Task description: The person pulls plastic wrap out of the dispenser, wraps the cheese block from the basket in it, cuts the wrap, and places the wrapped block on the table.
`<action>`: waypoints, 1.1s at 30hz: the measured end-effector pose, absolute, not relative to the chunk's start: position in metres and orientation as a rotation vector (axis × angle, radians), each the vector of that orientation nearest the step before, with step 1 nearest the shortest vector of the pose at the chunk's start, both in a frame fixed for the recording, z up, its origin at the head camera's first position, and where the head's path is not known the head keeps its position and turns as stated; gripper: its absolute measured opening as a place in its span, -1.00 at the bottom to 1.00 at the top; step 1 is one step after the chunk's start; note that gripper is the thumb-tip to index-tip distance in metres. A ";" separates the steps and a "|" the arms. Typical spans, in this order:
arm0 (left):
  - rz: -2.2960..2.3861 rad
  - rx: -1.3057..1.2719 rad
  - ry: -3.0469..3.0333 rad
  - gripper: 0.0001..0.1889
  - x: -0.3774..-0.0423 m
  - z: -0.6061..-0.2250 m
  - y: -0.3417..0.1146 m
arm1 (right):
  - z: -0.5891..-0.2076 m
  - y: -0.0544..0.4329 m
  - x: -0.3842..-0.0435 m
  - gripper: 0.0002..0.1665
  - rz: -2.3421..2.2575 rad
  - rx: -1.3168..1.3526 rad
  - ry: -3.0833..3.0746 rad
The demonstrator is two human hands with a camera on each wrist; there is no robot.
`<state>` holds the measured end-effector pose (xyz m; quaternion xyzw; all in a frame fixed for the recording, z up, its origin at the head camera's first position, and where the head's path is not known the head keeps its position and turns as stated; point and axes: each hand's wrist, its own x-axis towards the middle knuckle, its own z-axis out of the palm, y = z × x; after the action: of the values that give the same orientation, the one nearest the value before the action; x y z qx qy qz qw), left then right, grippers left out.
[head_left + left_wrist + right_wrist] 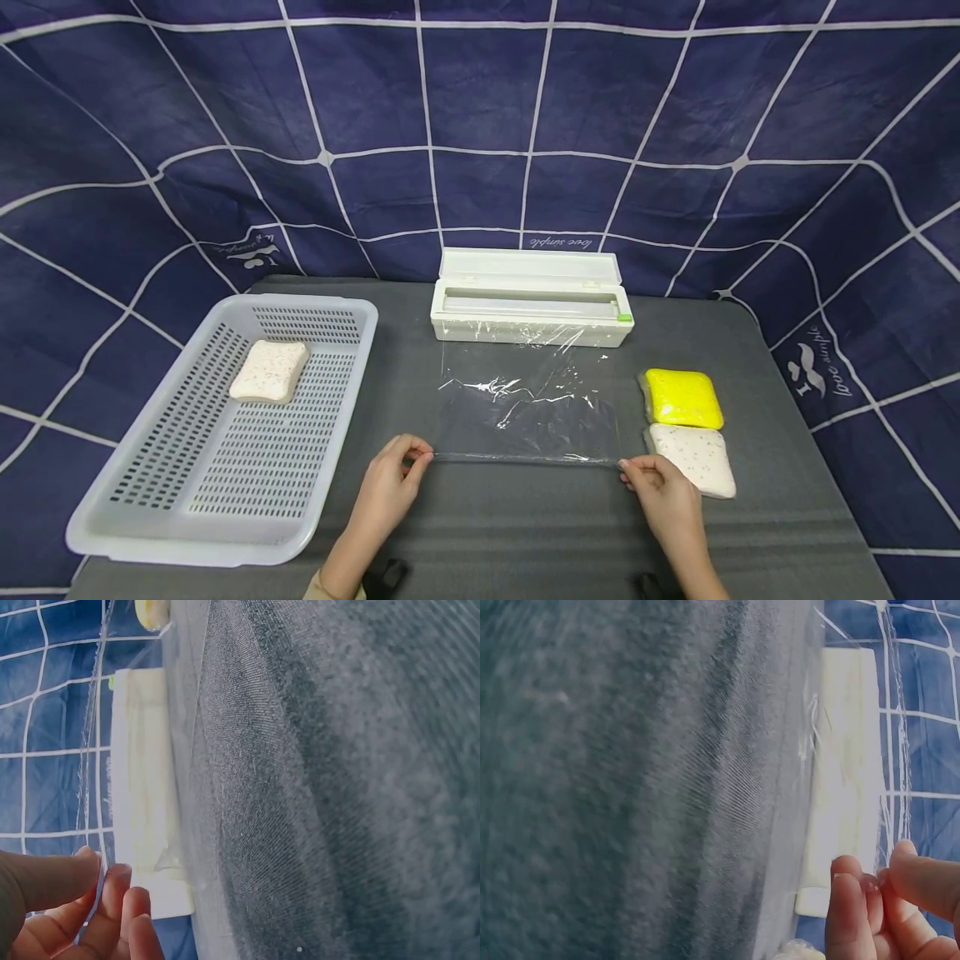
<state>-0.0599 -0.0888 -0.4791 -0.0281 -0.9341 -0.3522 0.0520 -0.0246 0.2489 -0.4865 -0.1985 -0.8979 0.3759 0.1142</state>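
A sheet of clear plastic wrap [525, 417] stretches from a white dispenser box [532, 332] toward the front of the table. My left hand [390, 483] pinches the near left corner of the wrap between thumb and fingers. At the near right corner, my right hand [666, 504] pinches the film in the same way. Both wrist views show thumb and fingertips meeting on the thin film edge. The dispenser's lid [530, 265] stands up at the back, with the roll [525, 305] partly visible inside. Nothing lies on the stretched wrap.
To the left stands a white perforated basket [352, 392] with a speckled white block [270, 372] in it. A yellow block [682, 398] and another speckled white block [693, 458] lie by my right hand. Blue gridded cloth [480, 100] hangs behind the grey table [480, 525].
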 end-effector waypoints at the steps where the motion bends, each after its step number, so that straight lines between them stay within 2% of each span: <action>1: -1.075 -0.082 -2.843 -0.92 -0.060 -0.479 -0.088 | -0.487 0.248 -0.025 -0.86 1.091 -0.589 -2.629; 33: -0.866 -0.074 -2.896 -0.87 -0.050 -0.492 -0.081 | -0.496 0.243 -0.020 -0.78 0.917 -0.519 -2.819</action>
<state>-0.0499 -0.0814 -0.4919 -0.0245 -0.9561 -0.2860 0.0589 -0.0202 0.2427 -0.4964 -0.1720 -0.9347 0.3039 0.0662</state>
